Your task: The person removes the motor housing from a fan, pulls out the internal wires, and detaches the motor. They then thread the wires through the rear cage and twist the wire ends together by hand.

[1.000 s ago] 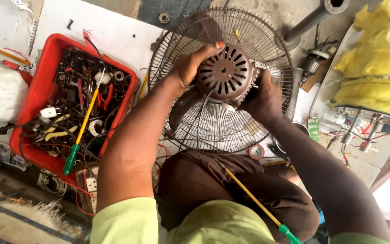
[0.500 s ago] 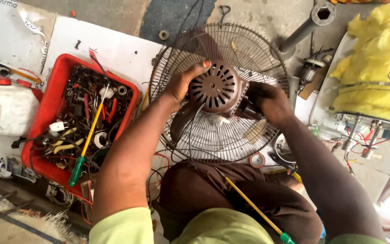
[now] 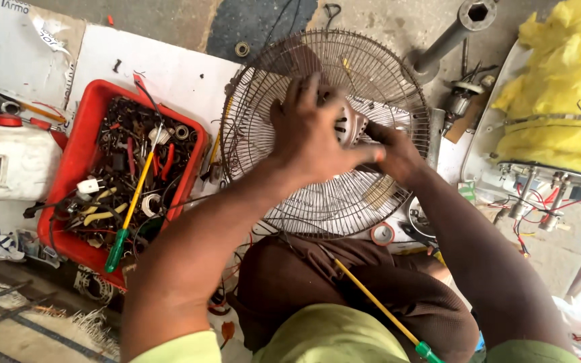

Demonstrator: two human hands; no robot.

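Observation:
A round wire fan guard (image 3: 371, 202) lies on the floor in front of me, with the fan motor (image 3: 350, 124) sitting in its middle. My left hand (image 3: 314, 138) lies over the top of the motor, fingers spread and wrapped around it, hiding most of it. My right hand (image 3: 395, 151) grips the motor's right side from below. A dark fan blade (image 3: 290, 60) shows behind the grille at the upper left.
A red tray (image 3: 79, 134) full of wires, plugs and screwdrivers stands at the left, next to a white plastic can (image 3: 15, 165). A yellow-shafted screwdriver (image 3: 378, 306) rests on my lap. A metal pipe (image 3: 448, 37) and yellow insulation (image 3: 563, 87) lie at the right.
My left hand has slid from the motor's left side over its top, covering it. The right hand has moved closer under the motor. The view has shifted slightly downwards.

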